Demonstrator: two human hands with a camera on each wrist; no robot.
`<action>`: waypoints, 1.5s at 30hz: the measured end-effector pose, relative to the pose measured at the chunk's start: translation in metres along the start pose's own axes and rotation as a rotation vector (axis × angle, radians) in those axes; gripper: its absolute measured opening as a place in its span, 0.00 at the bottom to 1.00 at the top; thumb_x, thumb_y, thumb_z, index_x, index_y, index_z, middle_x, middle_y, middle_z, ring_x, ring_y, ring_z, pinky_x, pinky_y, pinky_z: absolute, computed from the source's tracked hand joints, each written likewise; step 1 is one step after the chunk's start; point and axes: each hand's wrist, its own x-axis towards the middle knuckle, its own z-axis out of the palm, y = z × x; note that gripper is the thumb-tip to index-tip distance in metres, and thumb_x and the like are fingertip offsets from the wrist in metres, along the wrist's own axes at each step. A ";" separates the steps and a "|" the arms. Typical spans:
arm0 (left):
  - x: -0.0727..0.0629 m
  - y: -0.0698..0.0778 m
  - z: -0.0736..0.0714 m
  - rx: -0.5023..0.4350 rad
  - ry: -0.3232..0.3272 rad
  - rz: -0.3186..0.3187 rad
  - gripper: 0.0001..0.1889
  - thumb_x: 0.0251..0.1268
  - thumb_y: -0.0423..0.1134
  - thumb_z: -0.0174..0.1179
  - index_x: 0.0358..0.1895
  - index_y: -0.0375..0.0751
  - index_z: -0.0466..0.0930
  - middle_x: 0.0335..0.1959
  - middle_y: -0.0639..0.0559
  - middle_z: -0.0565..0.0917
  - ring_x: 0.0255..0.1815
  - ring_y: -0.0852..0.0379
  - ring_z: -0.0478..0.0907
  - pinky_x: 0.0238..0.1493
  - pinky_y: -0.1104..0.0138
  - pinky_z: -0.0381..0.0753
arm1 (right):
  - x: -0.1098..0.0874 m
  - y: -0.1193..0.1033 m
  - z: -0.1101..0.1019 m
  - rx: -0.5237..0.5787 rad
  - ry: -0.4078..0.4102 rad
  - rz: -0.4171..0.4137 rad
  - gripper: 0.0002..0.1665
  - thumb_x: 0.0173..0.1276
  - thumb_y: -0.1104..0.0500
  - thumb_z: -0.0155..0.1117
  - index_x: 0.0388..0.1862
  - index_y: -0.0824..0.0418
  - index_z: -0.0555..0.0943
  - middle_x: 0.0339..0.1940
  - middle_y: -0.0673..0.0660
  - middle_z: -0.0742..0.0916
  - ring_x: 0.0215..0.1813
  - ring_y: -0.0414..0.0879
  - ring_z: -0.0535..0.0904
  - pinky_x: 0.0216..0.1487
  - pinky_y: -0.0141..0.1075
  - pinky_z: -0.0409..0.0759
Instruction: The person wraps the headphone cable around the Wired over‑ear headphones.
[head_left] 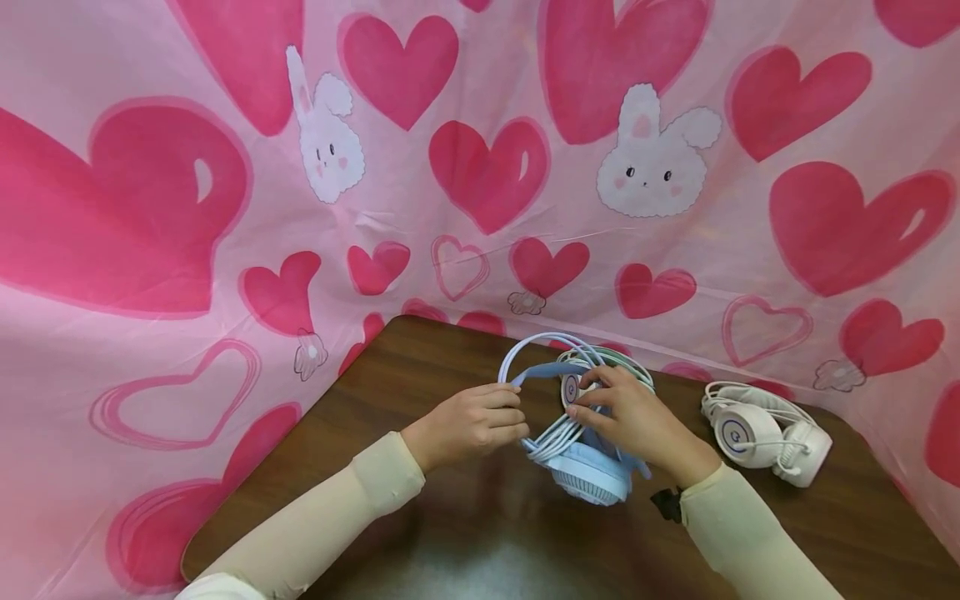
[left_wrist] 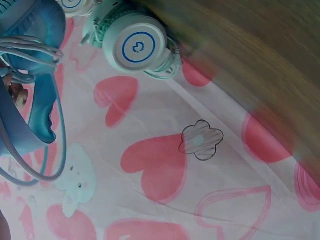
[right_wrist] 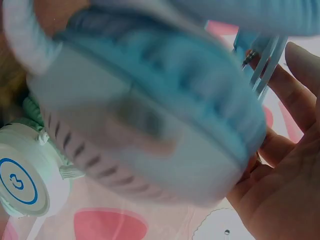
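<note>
A pair of light-blue headphones [head_left: 592,475] is between the two hands, with a loosely coiled pale-blue cable [head_left: 555,440]. The left hand [head_left: 476,423] grips the left side of the headphones by the headband; its fingertips are partly hidden. From the right, the right hand [head_left: 637,417] pinches the cable coil with thumb and fingers. Close up in the right wrist view, the blurred ear cup [right_wrist: 145,115] covers part of the right hand [right_wrist: 285,170]. Behind these, partly hidden, are green-and-white headphones [left_wrist: 137,45] with a blue ring on the cup.
White headphones [head_left: 757,437] with a bundled cable lie on the right of the brown wooden table [head_left: 465,517]. A pink curtain [head_left: 480,275] with hearts and rabbits surrounds the table's back and sides.
</note>
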 end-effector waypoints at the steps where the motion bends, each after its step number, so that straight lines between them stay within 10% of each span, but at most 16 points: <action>1: -0.001 -0.001 0.000 -0.008 -0.002 0.005 0.09 0.61 0.39 0.68 0.44 0.44 0.87 0.40 0.53 0.86 0.47 0.57 0.80 0.66 0.61 0.65 | -0.001 0.001 0.001 0.004 0.000 0.005 0.11 0.61 0.51 0.72 0.40 0.52 0.90 0.48 0.53 0.79 0.51 0.50 0.72 0.47 0.47 0.75; 16: -0.011 -0.009 -0.002 -0.024 -0.020 0.078 0.11 0.61 0.35 0.67 0.47 0.40 0.85 0.45 0.49 0.85 0.52 0.53 0.79 0.66 0.58 0.65 | -0.023 0.023 0.019 0.125 0.287 -0.032 0.12 0.58 0.61 0.74 0.42 0.52 0.86 0.44 0.45 0.80 0.44 0.43 0.75 0.38 0.38 0.79; 28: -0.016 -0.012 -0.010 -0.006 -0.012 0.103 0.12 0.60 0.35 0.68 0.46 0.40 0.84 0.44 0.49 0.85 0.50 0.52 0.80 0.65 0.57 0.65 | -0.037 0.039 0.030 0.179 0.376 0.108 0.20 0.64 0.62 0.68 0.56 0.58 0.81 0.47 0.49 0.79 0.42 0.43 0.75 0.38 0.40 0.79; 36: -0.020 -0.017 -0.008 0.025 0.059 0.115 0.10 0.62 0.35 0.66 0.46 0.40 0.85 0.43 0.47 0.86 0.48 0.52 0.81 0.64 0.56 0.68 | -0.044 0.048 0.036 0.364 0.331 0.229 0.27 0.73 0.60 0.58 0.69 0.59 0.69 0.52 0.57 0.78 0.46 0.45 0.76 0.43 0.28 0.74; 45: -0.024 -0.028 -0.006 0.040 0.115 0.119 0.11 0.60 0.34 0.67 0.46 0.38 0.85 0.43 0.46 0.86 0.47 0.51 0.82 0.62 0.54 0.70 | -0.052 0.052 0.046 0.681 0.169 0.158 0.33 0.76 0.62 0.51 0.76 0.63 0.55 0.65 0.71 0.70 0.55 0.39 0.74 0.51 0.30 0.75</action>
